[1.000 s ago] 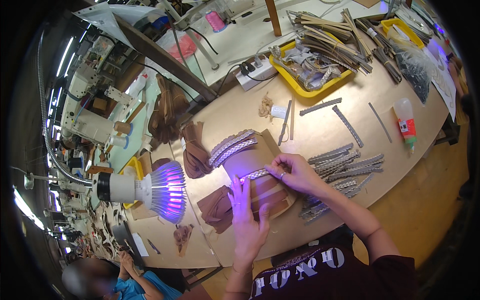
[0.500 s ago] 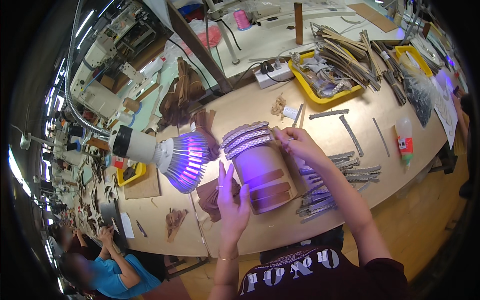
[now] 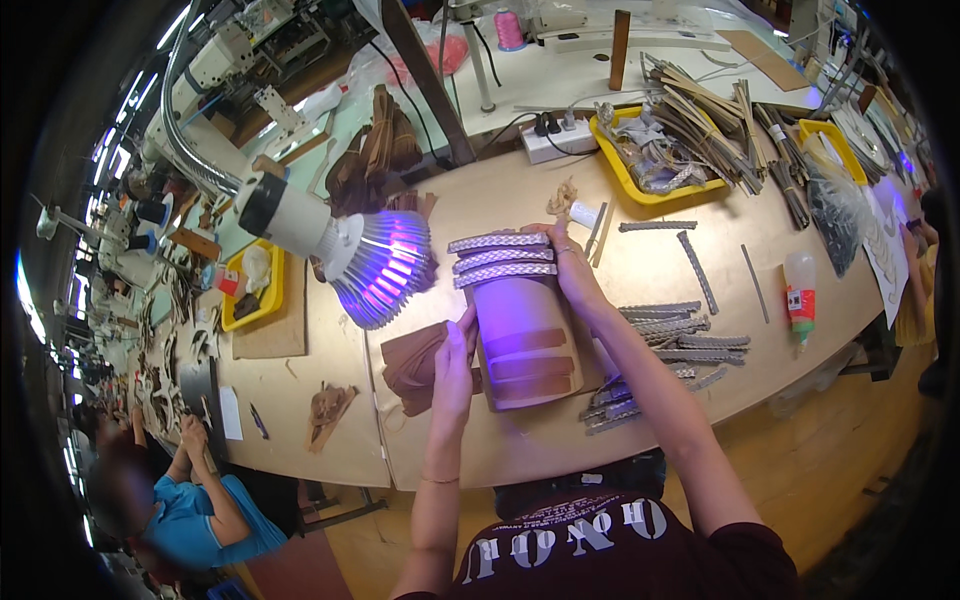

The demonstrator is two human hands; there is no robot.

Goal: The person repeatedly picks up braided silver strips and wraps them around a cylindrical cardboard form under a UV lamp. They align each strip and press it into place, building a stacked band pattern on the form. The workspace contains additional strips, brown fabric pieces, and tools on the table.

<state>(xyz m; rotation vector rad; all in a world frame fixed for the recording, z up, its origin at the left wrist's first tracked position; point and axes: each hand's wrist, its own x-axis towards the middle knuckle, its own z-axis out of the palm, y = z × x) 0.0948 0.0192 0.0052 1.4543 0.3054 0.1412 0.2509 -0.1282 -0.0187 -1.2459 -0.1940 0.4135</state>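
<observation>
A tan cylinder (image 3: 512, 317) lies on the table in front of me, lit violet. Several braided silver-grey straps (image 3: 500, 256) wrap over its far end, side by side. Brown strips (image 3: 530, 366) cross its near end. My left hand (image 3: 455, 365) holds the cylinder's left side, thumb up and the other fingers partly hidden. On the far right side, my right hand (image 3: 572, 265) grips the cylinder, with fingertips at the ends of the braided straps. A lamp with a finned white head (image 3: 380, 265) shines from just left of the cylinder.
Brown strip bundles (image 3: 412, 365) lie left of the cylinder; loose braided straps (image 3: 690, 340) lie right. Behind are a yellow tray (image 3: 650, 190), a white power strip (image 3: 560, 143) and bundled strips (image 3: 700, 110). A glue bottle (image 3: 800, 300) lies far right. Another person (image 3: 215, 510) works at left.
My left hand has come from open beside the cylinder to its side. The right hand has shifted along the strap ends. The cylinder now lies straighter, and the whole view has shifted.
</observation>
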